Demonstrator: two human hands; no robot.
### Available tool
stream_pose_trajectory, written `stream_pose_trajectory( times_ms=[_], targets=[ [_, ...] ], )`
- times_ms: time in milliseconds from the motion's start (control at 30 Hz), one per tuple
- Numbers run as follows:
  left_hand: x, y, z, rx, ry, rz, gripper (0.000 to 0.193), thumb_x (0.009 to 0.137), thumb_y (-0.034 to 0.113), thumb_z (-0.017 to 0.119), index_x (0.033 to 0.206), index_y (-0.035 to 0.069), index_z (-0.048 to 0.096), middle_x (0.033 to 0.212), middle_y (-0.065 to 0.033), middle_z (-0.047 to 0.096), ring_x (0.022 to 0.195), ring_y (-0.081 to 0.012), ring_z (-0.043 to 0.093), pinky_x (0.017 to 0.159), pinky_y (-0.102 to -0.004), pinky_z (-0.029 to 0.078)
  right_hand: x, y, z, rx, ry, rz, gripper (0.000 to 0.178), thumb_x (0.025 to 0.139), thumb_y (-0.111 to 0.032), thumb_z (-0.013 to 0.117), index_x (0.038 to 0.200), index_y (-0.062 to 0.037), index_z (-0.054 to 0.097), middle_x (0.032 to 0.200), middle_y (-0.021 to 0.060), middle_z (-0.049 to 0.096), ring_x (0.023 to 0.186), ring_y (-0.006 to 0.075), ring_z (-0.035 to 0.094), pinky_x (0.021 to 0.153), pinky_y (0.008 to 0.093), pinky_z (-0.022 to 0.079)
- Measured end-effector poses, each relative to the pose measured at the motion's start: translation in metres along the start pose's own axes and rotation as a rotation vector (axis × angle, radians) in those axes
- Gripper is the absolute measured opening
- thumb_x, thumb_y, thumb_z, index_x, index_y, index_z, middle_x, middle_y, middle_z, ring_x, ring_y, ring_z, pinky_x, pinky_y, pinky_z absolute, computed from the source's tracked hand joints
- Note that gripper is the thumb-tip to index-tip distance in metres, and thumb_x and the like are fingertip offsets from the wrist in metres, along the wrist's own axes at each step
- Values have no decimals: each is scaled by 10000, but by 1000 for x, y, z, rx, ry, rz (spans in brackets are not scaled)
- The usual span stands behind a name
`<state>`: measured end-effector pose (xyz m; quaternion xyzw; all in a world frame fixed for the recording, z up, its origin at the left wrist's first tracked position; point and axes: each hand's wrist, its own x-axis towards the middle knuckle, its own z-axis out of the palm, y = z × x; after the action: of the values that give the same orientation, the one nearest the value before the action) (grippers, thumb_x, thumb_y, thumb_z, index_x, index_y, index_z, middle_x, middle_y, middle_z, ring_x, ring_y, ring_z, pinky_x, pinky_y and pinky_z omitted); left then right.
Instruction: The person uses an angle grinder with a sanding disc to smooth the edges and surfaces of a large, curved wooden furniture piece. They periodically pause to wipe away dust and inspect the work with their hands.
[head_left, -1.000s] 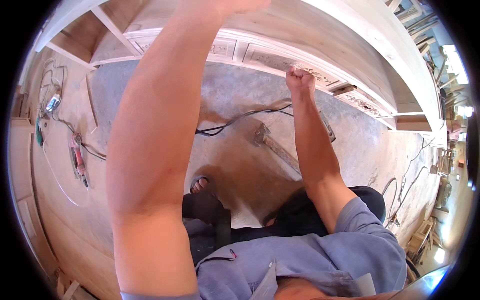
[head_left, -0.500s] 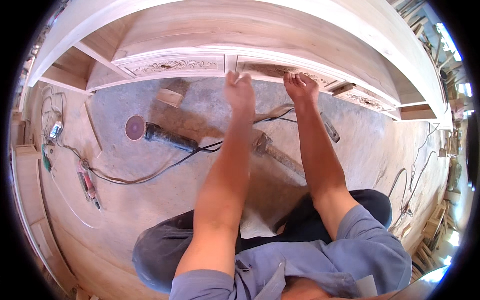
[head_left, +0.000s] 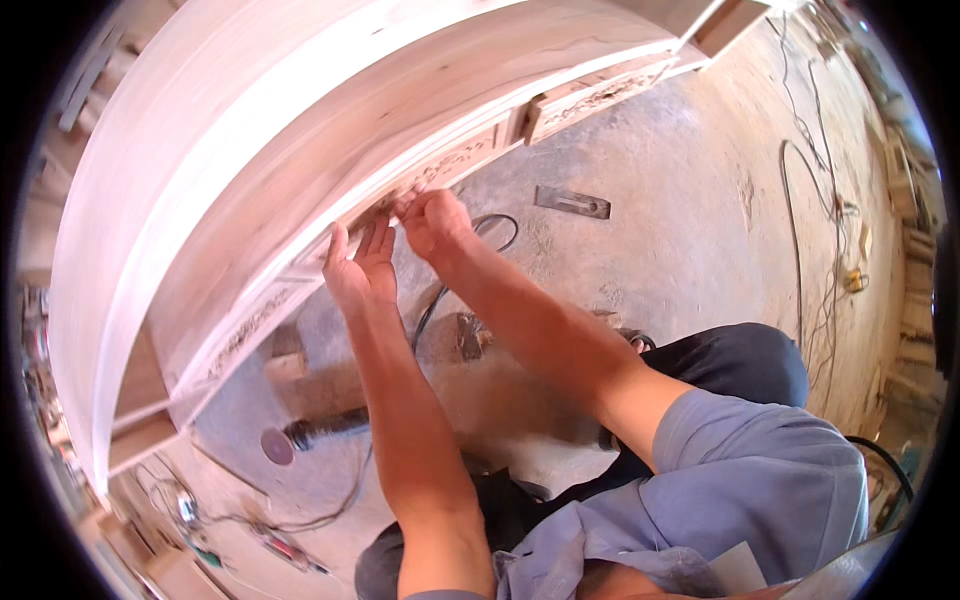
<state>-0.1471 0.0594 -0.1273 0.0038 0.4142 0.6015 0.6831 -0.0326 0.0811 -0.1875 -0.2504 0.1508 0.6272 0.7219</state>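
Observation:
A long pale wooden cabinet (head_left: 200, 200) lies across the upper left, with carved drawer fronts along its lower side. My left hand (head_left: 362, 275) is at the middle carved front (head_left: 455, 165), fingers stretched up and thumb apart, by its left end. Just to the right, my right hand (head_left: 437, 222) has its fingers curled in against the same front. What its fingertips hold, if anything, is hidden. Another carved front (head_left: 250, 325) sits further left. The right carved front (head_left: 600, 95) has a dark wooden piece (head_left: 530, 120) standing out at its end.
On the concrete floor lie an angle grinder (head_left: 330, 428) with a round disc, a wood block (head_left: 287, 366), a slotted metal plate (head_left: 572, 201) and a red-bodied tool (head_left: 285, 550). Cables (head_left: 798, 230) trail at right. Stacked timber (head_left: 915, 260) lines the right edge.
The view has swung, so the cabinet now slants across the upper left. My left hand has opened from a curled shape and come closer to my right hand at the middle front.

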Motion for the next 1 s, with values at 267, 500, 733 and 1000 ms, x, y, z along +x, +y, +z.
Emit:
stream_pose_trajectory(
  times_ms=[267,500,733,1000],
  targets=[
    [-18,-17,10,437,289,333,492,955,253,658,1297,-47,469,1205,-171,576,1154,-263,542,991,-411,394,-51,-20,22,-89,18,21,373,750,168,392,1078,25,498,1090,168,593,972,288,603,892,354,486],
    [-31,-19,2,639,397,505,601,890,265,674,1341,-42,422,1323,-173,495,1180,-250,497,999,-411,350,-50,-19,18,54,-153,107,374,763,138,423,1110,33,514,1128,153,603,1039,250,595,920,341,464],
    [-79,2,-86,541,866,474,672,810,245,671,1325,-62,369,1343,-203,422,1176,-287,483,984,-462,381,-66,0,0,1,154,-64,300,735,183,456,929,-35,527,840,70,544,713,199,534,650,313,453],
    [-36,51,-253,191,876,243,517,737,206,676,1138,-55,481,1146,-182,514,992,-292,554,849,-457,454,-93,-12,-66,-827,257,-194,128,749,107,601,682,-2,600,760,81,643,698,170,630,612,312,491]
  ],
)
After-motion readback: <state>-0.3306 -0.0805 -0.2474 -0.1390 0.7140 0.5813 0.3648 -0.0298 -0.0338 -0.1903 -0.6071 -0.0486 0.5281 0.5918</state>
